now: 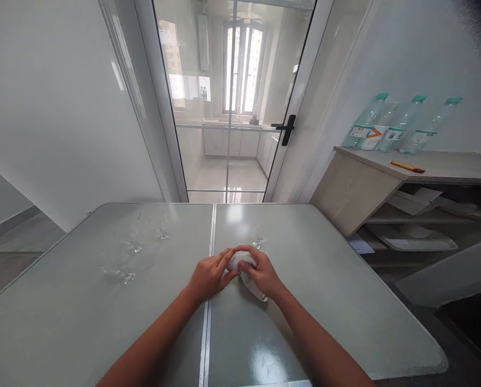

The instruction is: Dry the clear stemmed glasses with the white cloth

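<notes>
A bunched white cloth (253,284) is between my two hands, just right of the table's centre seam. My right hand (260,271) is closed around it, with the thumb pressed on top and a loose end hanging down towards the table. My left hand (211,275) meets it from the other side, its fingers and thumb curled against the cloth. Whether something is wrapped inside the cloth cannot be made out. Right behind my fingers a small clear glass (259,243) shows on the table. On the left half stand three more clear stemmed glasses (128,275), faint against the surface.
The pale grey-green table (325,301) has a metal seam (205,333) down its middle. To the right, a wooden shelf unit (361,183) bears several plastic bottles (394,134) and an orange-yellow stick-like item (408,166). Beyond the table is a glass door (248,161) with a black handle (288,130).
</notes>
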The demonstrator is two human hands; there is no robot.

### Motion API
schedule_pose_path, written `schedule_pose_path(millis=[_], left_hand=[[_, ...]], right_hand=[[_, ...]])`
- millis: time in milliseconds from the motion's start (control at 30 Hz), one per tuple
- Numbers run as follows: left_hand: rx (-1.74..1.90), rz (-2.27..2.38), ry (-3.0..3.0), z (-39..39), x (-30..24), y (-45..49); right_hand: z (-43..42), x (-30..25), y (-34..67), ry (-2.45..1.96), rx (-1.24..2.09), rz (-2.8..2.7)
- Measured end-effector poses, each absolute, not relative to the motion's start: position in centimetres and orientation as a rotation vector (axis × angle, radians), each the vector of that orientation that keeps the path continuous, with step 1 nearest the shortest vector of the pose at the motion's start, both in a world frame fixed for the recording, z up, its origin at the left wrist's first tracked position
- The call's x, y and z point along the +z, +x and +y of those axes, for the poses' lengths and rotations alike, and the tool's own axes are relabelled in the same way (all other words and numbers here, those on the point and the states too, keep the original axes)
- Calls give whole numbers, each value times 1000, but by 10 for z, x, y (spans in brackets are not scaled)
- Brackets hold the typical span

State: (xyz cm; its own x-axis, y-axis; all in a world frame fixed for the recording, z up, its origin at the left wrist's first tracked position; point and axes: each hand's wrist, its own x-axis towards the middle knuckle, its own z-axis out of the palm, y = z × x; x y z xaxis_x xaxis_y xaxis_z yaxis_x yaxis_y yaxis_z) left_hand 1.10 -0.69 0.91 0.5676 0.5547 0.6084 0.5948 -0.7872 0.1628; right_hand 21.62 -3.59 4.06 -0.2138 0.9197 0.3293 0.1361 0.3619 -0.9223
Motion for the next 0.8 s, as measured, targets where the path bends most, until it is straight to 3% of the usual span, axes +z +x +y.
schedule_pose_path(millis=[200, 433, 700, 800], left_hand=[[-1092, -1216, -2740, -11, 8, 13], [-1485, -1461, -3434, -20, 1, 21], [-1253, -1160, -2905, -13, -2, 14], [-1363, -1318, -3035, -15, 4, 14]], right_hand=[[-33, 36, 221, -1070, 932, -1419], [-37, 41, 243, -888, 793, -1986], [-38, 54, 233, -993, 1095, -1598], [-38, 52, 230, -990, 1061, -1642]])
